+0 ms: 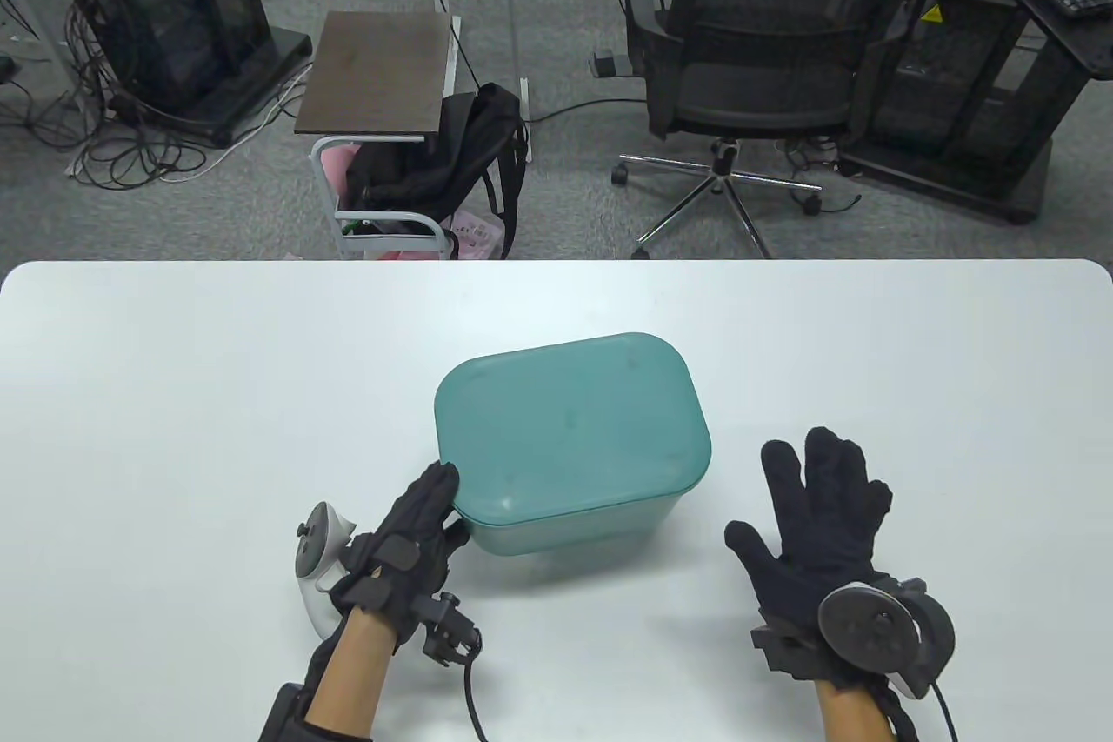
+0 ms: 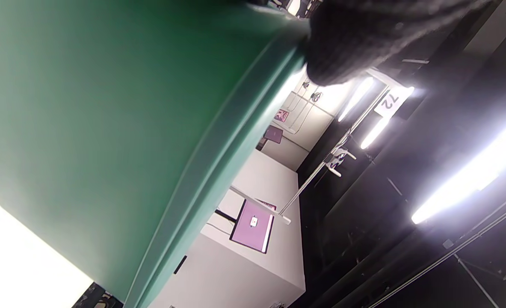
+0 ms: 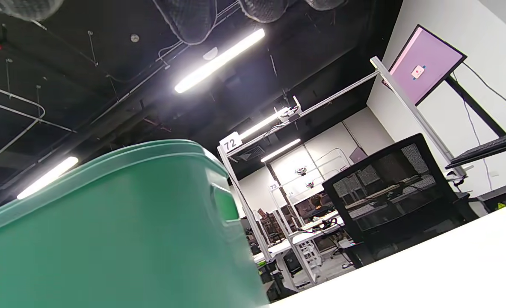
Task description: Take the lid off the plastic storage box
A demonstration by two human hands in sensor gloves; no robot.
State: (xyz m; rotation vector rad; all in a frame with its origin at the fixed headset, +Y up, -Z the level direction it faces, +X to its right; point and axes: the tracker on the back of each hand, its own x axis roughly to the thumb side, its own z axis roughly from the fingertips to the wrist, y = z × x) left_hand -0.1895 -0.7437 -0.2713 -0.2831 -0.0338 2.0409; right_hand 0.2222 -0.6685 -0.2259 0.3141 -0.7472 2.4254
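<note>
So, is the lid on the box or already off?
On: the lid sits flat over the green box, rim all around.

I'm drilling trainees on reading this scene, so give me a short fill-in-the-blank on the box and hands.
1. The lid is ____ the green storage box.
2. The ____ hand touches the box's near corner.
3. The right hand has its fingers ____, clear of the box.
4. The box stands on a ____ table.

Missing words: on; left; spread; white
</note>
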